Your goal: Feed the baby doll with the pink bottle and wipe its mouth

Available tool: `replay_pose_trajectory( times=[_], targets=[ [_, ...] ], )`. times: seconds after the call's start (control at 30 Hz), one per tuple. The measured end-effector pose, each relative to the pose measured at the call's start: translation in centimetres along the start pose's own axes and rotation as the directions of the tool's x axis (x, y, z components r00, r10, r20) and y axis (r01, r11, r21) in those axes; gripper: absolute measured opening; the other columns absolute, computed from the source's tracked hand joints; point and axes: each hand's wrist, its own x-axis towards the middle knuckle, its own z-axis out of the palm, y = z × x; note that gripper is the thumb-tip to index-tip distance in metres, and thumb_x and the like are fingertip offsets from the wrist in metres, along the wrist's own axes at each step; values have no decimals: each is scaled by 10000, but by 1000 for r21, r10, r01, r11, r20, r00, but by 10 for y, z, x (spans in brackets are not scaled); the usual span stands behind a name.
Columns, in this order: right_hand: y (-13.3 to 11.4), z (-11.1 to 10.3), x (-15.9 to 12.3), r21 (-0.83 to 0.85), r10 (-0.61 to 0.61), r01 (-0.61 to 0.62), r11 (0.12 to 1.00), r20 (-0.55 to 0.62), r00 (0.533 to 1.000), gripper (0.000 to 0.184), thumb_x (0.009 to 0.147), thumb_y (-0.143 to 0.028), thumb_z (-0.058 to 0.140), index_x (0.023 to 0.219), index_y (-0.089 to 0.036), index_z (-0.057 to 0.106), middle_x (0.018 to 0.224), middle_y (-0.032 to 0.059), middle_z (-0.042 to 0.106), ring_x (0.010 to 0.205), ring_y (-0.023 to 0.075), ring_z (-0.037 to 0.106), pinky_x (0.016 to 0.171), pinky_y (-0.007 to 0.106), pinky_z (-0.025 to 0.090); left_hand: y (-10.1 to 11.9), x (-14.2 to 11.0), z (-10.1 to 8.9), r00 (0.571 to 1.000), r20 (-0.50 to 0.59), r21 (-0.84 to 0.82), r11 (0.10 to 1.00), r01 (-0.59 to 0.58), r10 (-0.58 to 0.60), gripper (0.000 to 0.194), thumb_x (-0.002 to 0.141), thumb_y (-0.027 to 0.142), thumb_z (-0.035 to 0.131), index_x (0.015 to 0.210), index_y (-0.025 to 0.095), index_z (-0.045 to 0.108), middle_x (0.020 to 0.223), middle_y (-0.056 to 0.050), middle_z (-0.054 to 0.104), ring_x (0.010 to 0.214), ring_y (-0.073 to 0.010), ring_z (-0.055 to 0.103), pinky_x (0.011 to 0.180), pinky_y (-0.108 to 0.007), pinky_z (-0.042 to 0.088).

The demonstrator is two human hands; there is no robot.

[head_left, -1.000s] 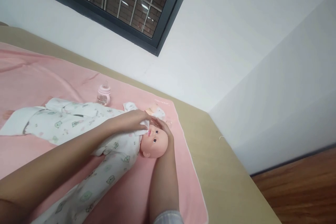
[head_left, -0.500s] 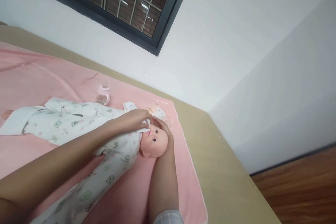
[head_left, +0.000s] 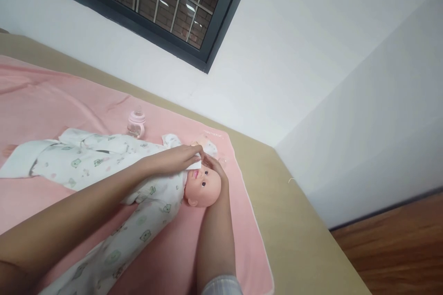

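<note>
A baby doll [head_left: 204,186] in white patterned clothes lies face up on a pink mat [head_left: 238,239], its head toward the right. My left hand [head_left: 176,156] reaches across the doll's chest, its fingers closed on a folded white tissue [head_left: 195,164] beside the doll's mouth and cheek. Curved round the crown and far side of the head, my right hand [head_left: 218,168] holds it, with its fingertips close to my left fingers. Part of the right palm is hidden behind the head.
A pink-topped baby bottle [head_left: 136,124] stands on the mat beyond the doll's body. Near the head lies a small patterned cloth item [head_left: 209,147]. The tan table surface [head_left: 277,203] borders the mat, with a white wall [head_left: 263,78] and barred window [head_left: 166,4] behind.
My left hand has shifted slightly away from the doll's mouth toward its far cheek with the tissue, so the pink lips show more. My right hand has stayed at the head.
</note>
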Motion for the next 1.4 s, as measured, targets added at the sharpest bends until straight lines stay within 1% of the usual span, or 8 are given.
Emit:
replay_pose_trajectory(
  times=[0.17,0.37,0.53,0.63,0.87,1.03,1.2,1.4],
  targets=[
    [-2,-3,0,-74,-56,58,996,28,998,327,807,-406,579,1070,-221,636,1024,48,707,1082,243,613,947,402,496,4,-2,-3,997,64,1,999,-42,42,120,885,248,467,981,188,507,961,-45,624,871,-210,602,735,-277,430],
    [-2,-11,6,-188,21,-19,982,10,1000,406,821,-428,544,1166,-218,586,1130,58,679,1102,210,597,959,361,483,4,-1,1,992,103,21,997,-79,77,153,874,212,478,1021,195,519,992,-45,638,882,-213,607,728,-273,432],
    [2,-15,10,-90,32,-32,995,-8,999,407,780,-380,605,1157,-229,590,1113,45,682,1114,214,597,997,379,464,6,0,7,993,104,65,996,-68,61,171,851,183,488,1012,172,544,982,-58,640,865,-219,609,719,-281,443],
    [2,-15,10,-43,66,-66,997,2,998,386,770,-377,618,1132,-243,595,1146,32,668,1118,210,598,1005,378,459,10,0,8,994,94,69,995,-67,60,151,839,167,484,970,162,560,957,-56,640,842,-214,610,720,-282,446],
    [-6,-9,6,-79,83,-83,993,4,997,369,765,-393,616,1104,-247,608,1107,31,684,1111,227,592,969,387,480,10,2,11,998,13,72,995,-61,61,161,829,149,455,954,174,553,976,-59,631,889,-210,601,758,-272,440],
    [-7,-6,3,-66,43,-43,997,-4,999,340,739,-339,647,1059,-224,634,1038,51,701,1098,234,593,992,379,456,10,3,14,998,-17,69,996,-60,61,174,823,140,437,952,180,546,968,-57,628,892,-208,600,767,-280,447],
    [-10,-4,0,-98,17,-18,995,-4,1000,341,747,-391,636,1047,-228,633,1041,47,702,1086,226,608,986,365,464,10,4,16,997,-32,58,996,-71,73,195,821,133,427,975,177,539,985,-60,627,911,-214,599,770,-292,451],
    [-5,-4,1,-66,48,-51,997,-38,998,350,781,-411,614,1089,-244,614,1077,33,695,1106,238,606,963,398,487,5,1,2,996,-20,45,996,-83,84,130,857,168,426,900,177,548,932,-40,641,850,-200,605,714,-276,432]
  ],
)
